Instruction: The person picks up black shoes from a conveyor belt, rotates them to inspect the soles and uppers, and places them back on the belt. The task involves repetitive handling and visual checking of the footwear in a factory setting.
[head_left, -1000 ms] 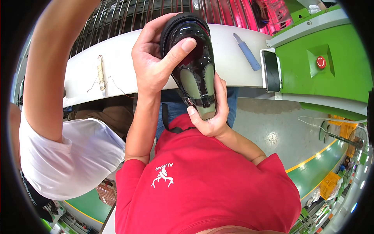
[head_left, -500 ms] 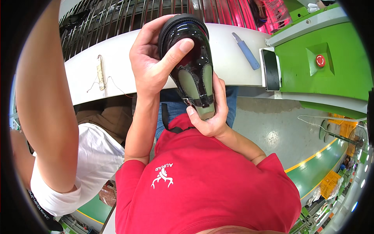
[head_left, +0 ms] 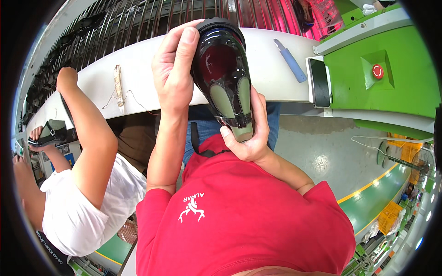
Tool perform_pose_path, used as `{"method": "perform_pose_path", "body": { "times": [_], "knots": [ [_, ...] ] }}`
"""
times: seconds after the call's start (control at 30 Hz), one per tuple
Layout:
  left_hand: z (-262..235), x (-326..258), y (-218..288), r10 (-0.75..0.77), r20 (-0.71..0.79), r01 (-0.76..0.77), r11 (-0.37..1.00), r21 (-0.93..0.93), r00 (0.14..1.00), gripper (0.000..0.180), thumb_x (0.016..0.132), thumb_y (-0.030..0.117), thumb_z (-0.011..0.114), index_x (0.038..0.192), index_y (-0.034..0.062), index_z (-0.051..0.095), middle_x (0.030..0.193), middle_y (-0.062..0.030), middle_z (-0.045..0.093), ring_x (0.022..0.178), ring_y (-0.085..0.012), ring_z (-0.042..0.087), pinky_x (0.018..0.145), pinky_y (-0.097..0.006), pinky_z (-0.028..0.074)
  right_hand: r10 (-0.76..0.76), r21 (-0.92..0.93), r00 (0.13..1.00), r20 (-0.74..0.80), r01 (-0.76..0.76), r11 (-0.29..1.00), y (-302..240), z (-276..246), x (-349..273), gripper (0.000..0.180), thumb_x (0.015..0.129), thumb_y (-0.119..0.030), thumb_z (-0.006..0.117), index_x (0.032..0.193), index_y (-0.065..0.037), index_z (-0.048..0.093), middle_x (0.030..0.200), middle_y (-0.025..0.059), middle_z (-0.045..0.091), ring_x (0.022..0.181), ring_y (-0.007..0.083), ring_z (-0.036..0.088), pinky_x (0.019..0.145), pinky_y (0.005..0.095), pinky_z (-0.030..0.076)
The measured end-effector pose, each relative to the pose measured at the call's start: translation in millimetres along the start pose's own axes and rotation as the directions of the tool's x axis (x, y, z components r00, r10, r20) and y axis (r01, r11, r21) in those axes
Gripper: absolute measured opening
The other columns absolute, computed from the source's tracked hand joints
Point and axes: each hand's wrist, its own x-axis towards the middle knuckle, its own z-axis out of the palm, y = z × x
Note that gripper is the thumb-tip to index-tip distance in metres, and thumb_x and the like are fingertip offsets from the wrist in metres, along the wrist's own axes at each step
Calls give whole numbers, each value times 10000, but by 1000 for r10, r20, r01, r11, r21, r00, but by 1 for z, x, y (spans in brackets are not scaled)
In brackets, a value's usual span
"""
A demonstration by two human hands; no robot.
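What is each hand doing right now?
Left hand: closed around the toe of the glossy black shoe.
Right hand: gripping the same shoe's heel end.

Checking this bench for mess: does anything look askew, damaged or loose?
Nothing stands out. Both hands, left and right, hold the black shoe firmly. A stick with loose thread and a blue tool lie on the white bench.

A shoe sits at the frame's upper centre, between the left hand and right hand. A knife lies to its right on the bench, with a co-worker's arm at left.
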Motion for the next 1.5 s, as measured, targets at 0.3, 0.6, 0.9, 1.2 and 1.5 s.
{"method": "perform_pose_path", "body": {
  "times": [0.3, 0.6, 0.9, 1.2, 1.5],
  "knots": [
    [3, 10, -12, -46, -66, 47, 999, 6, 997, 328, 1157, 244, 653, 1232, -48, 782, 1078, -51, 803, 962, -83, 709, 863, -231, 569, 44, 59, 998, 52, -47, 997, -13, -9, 2, 962, 817, -29, 761, 1663, 139, 334, 1454, 218, 489, 1312, 294, 582, 1107, 386, 500],
    [-29, 35, -37, -113, -172, 95, 990, -108, 979, 303, 1132, 244, 703, 1218, -34, 789, 1028, -8, 787, 906, -47, 681, 810, -213, 544, -203, 28, 934, 295, 204, 979, -30, -37, 5, 986, 743, -156, 879, 1582, 155, 465, 1431, 298, 569, 1264, 404, 614, 1092, 457, 496],
    [-5, 13, -2, 76, -13, -73, 989, 129, 997, 316, 1174, 227, 611, 1293, -46, 715, 1144, -89, 780, 1007, -99, 712, 901, -230, 565, -22, -72, 1000, 16, 23, 997, -11, -14, 4, 976, 815, -49, 797, 1651, 148, 335, 1473, 261, 486, 1284, 326, 596, 1095, 404, 512],
    [4, 7, 7, 188, 36, -191, 951, 244, 981, 346, 1187, 201, 572, 1407, -47, 669, 1241, -117, 762, 1061, -102, 704, 949, -242, 560, -21, -1, 1000, 8, 21, 1000, -13, -5, 5, 971, 818, -63, 799, 1646, 153, 342, 1467, 255, 490, 1303, 322, 589, 1084, 400, 520],
    [6, 6, 13, 212, 129, -229, 963, 142, 969, 572, 989, 144, 844, 1467, -65, 610, 1239, -186, 787, 1102, -187, 760, 993, -303, 591, 26, 43, 999, 32, -27, 999, -8, -4, 0, 969, 822, -80, 791, 1640, 169, 334, 1463, 258, 494, 1324, 334, 569, 1117, 410, 490]
  ]
}}
